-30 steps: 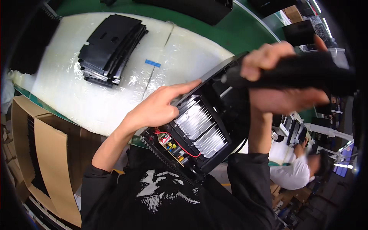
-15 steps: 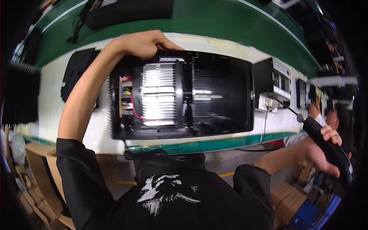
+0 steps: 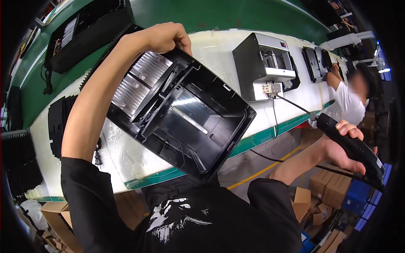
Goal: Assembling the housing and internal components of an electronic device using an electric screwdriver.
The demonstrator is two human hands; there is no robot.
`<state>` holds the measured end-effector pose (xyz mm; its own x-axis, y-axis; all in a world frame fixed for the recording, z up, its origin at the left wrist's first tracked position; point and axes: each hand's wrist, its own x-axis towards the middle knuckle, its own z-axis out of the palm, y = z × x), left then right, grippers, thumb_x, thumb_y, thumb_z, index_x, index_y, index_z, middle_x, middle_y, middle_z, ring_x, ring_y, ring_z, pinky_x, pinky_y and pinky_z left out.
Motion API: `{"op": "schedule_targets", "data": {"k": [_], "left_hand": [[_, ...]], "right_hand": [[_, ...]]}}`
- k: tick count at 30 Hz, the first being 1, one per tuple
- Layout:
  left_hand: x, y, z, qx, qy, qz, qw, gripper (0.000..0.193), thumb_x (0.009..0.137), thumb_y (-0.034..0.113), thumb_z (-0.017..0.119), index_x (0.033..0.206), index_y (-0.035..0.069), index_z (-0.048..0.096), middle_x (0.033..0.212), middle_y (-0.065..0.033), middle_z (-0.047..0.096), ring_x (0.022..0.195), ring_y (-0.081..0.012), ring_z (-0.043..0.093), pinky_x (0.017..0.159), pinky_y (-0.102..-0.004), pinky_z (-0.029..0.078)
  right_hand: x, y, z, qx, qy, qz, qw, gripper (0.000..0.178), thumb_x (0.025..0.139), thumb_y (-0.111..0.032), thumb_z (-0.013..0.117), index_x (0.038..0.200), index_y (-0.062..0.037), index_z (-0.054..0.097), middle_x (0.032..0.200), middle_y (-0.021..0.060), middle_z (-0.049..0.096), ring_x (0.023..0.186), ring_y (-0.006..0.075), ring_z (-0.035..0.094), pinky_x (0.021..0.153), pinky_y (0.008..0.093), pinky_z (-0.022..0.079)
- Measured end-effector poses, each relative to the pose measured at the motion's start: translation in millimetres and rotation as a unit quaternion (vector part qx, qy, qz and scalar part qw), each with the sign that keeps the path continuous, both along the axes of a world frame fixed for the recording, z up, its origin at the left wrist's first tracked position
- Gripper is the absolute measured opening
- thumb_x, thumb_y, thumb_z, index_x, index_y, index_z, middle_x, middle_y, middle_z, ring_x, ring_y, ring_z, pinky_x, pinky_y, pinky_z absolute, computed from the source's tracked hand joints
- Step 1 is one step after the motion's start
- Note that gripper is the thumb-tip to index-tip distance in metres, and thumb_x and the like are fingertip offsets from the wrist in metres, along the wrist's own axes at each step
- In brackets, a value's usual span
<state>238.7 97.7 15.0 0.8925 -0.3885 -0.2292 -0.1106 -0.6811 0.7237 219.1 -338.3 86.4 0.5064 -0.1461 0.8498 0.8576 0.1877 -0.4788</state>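
Note:
My left hand [image 3: 166,37] is closed over the far rim of a black plastic housing [image 3: 228,90], which sits slantwise on the bench. Inside the housing are a finned silver heat sink [image 3: 143,78] and a deep black compartment. My right hand [image 3: 344,145], off to the right, wraps around a black electric screwdriver [image 3: 333,126]. Its long thin bit points left, and the tip appears to meet the front block of a grey and black screw feeder [image 3: 244,63]. Whether a screw is on the tip is too small to tell.
Black flat panels [image 3: 61,122] lie at the bench's left. A similar black unit [image 3: 84,38] rests on the green belt [image 3: 190,17] beyond. A co-worker in a white shirt [image 3: 352,101] handles black parts at far right. Cardboard boxes [image 3: 331,185] stand below the bench.
The housing has swung from lying square to lying slantwise, its right end now nearer me, my left hand still on its rim. The view has shifted; the screwdriver tip stays at the feeder.

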Motion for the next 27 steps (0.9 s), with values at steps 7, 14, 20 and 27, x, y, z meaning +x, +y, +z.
{"op": "schedule_targets", "data": {"k": [7, 14, 20, 27], "left_hand": [[-11, -5, 0, 0.033, -0.029, 0.025, 0.999, 0.046, 0.054, -0.016, 0.039, 0.081, 0.003, 0.071, 0.072, -0.0091, 0.068, 0.077, -0.02, 0.064, 0.078, -0.0295, 0.047], [-135, -81, 11, -0.115, -0.197, 0.055, 0.972, 0.054, 0.064, -0.005, 0.047, 0.117, -0.003, 0.054, 0.121, -0.0192, 0.052, 0.114, -0.0356, 0.048, 0.099, -0.0395, 0.037], [-199, -165, 0, -0.062, -0.138, 0.056, 0.987, 0.071, 0.077, 0.009, 0.063, 0.134, -0.013, 0.027, 0.14, -0.0308, 0.028, 0.115, -0.0394, 0.049, 0.096, -0.0379, 0.042], [-224, -136, -10, -0.099, -0.155, 0.016, 0.983, 0.069, 0.068, -0.001, 0.058, 0.132, -0.014, 0.033, 0.127, -0.029, 0.047, 0.113, -0.0354, 0.053, 0.091, -0.038, 0.045]], "right_hand": [[14, 18, -14, 0.011, 0.047, 0.044, 0.998, 0.086, 0.075, -0.084, 0.027, 0.113, -0.0093, 0.046, 0.068, 0.0135, 0.051, 0.05, 0.0238, 0.05, 0.045, 0.0335, 0.042], [52, 23, -1, -0.102, 0.143, 0.145, 0.974, 0.091, 0.071, -0.087, 0.03, 0.079, 0.0006, 0.053, 0.067, 0.0095, 0.05, 0.057, 0.02, 0.05, 0.055, 0.0322, 0.04], [94, 64, 17, -0.124, 0.234, 0.016, 0.964, 0.068, 0.082, -0.066, 0.041, 0.083, 0.0013, 0.05, 0.071, 0.0122, 0.053, 0.059, 0.0234, 0.05, 0.057, 0.0347, 0.041], [102, 124, 15, -0.173, 0.244, -0.056, 0.952, 0.036, 0.095, -0.037, 0.043, 0.095, -0.0005, 0.044, 0.067, 0.0138, 0.055, 0.05, 0.0217, 0.052, 0.046, 0.0313, 0.044]]}}
